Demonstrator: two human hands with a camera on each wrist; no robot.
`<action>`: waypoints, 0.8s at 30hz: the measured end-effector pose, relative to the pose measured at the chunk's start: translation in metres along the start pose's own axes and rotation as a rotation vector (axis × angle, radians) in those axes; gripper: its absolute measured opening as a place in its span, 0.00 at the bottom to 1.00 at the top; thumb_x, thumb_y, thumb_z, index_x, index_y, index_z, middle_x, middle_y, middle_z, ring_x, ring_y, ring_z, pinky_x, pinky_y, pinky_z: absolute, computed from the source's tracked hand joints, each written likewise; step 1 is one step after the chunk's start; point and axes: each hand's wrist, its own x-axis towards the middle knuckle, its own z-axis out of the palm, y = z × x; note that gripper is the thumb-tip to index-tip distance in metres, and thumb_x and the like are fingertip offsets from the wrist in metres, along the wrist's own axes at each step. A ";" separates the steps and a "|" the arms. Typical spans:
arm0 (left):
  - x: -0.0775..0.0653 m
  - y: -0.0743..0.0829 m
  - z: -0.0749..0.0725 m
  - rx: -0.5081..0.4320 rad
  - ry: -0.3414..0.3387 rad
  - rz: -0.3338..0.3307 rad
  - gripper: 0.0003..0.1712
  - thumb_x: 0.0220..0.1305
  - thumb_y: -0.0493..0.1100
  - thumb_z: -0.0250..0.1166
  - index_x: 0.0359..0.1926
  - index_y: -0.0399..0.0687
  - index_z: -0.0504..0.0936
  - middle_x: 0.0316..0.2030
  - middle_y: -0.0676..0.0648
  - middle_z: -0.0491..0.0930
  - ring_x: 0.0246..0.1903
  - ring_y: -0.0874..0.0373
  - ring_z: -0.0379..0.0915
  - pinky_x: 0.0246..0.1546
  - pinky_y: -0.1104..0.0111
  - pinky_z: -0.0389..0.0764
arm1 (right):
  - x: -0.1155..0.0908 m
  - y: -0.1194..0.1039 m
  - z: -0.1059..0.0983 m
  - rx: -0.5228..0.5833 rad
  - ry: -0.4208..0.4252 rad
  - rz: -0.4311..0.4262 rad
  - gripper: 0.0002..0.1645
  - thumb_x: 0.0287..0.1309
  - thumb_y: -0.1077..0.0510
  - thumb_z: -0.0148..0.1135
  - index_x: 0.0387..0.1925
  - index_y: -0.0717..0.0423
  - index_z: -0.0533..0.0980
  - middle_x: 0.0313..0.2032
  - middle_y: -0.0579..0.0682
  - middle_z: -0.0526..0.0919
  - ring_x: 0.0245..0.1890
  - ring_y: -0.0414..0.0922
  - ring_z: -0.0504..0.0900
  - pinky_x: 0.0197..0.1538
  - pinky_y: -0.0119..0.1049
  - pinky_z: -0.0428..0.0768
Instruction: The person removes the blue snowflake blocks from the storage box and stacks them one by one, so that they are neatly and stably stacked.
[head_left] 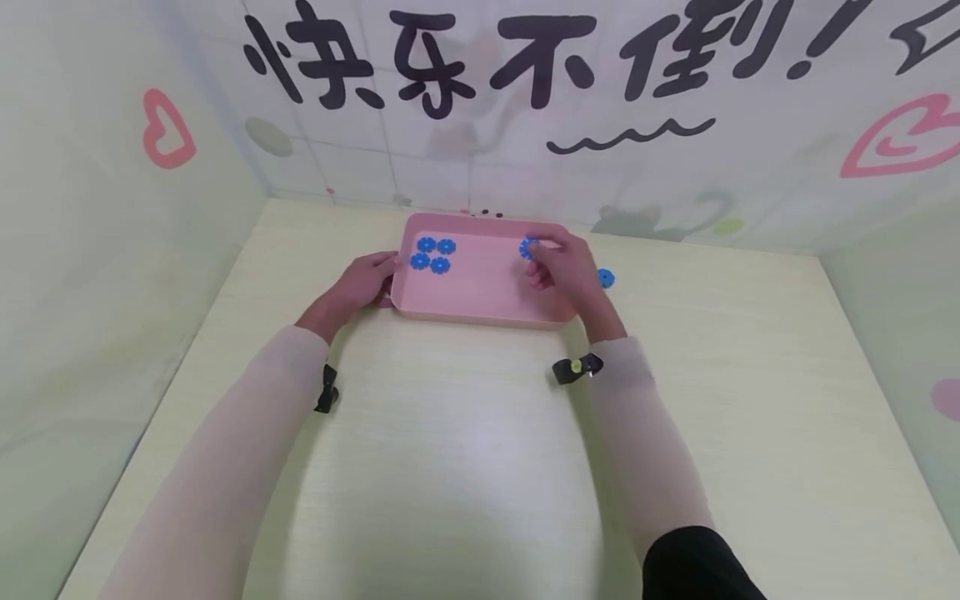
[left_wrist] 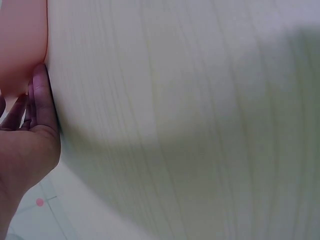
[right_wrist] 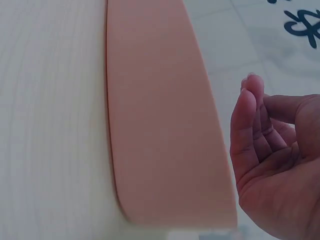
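The desk (head_left: pixel 450 433) spreads before me, with the pink tray (head_left: pixel 483 287) at 12 o'clock. My left hand (head_left: pixel 362 280) lays straight fingers (left_wrist: pixel 44 100) against the tray's 9 o'clock end; my right hand (head_left: pixel 566 265) pinches a blue flower piece (head_left: pixel 527 249) over its 2 o'clock side. Four matching pieces (head_left: pixel 440 265) lie inside at 10 o'clock, a lone piece (head_left: pixel 606 278) just outside at 3.
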 end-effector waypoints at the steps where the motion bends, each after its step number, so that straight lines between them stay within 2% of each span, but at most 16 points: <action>1: 0.000 0.000 0.000 0.000 0.002 0.000 0.30 0.76 0.56 0.45 0.74 0.55 0.59 0.41 0.43 0.74 0.37 0.55 0.72 0.35 0.71 0.81 | -0.002 0.002 -0.005 0.019 0.020 0.015 0.17 0.68 0.54 0.58 0.56 0.50 0.76 0.25 0.52 0.82 0.21 0.43 0.80 0.30 0.35 0.84; 5: -0.001 0.001 0.000 -0.004 0.000 0.011 0.30 0.76 0.56 0.45 0.74 0.54 0.60 0.39 0.44 0.74 0.35 0.57 0.72 0.35 0.71 0.81 | -0.011 0.008 -0.023 0.134 0.093 0.038 0.16 0.65 0.57 0.61 0.52 0.57 0.74 0.21 0.49 0.81 0.16 0.40 0.79 0.25 0.32 0.82; 8: -0.002 0.002 0.000 -0.010 0.000 0.016 0.30 0.76 0.56 0.45 0.74 0.54 0.61 0.37 0.45 0.74 0.34 0.58 0.72 0.34 0.72 0.81 | -0.016 0.011 -0.034 0.184 0.127 0.047 0.15 0.65 0.58 0.62 0.50 0.57 0.73 0.20 0.49 0.81 0.15 0.40 0.78 0.24 0.32 0.82; 17: -0.002 0.000 0.000 -0.018 0.002 0.016 0.30 0.76 0.57 0.45 0.74 0.55 0.61 0.38 0.44 0.74 0.34 0.58 0.72 0.34 0.71 0.81 | -0.027 0.024 -0.061 0.169 0.176 0.091 0.24 0.67 0.56 0.59 0.61 0.61 0.72 0.21 0.47 0.81 0.17 0.38 0.79 0.27 0.31 0.83; 24: -0.002 0.001 0.001 -0.020 0.008 0.013 0.29 0.76 0.56 0.45 0.73 0.55 0.62 0.39 0.43 0.74 0.35 0.57 0.72 0.34 0.71 0.81 | -0.029 0.039 -0.078 0.169 0.206 0.116 0.25 0.68 0.56 0.58 0.61 0.63 0.72 0.20 0.45 0.81 0.16 0.38 0.78 0.26 0.30 0.82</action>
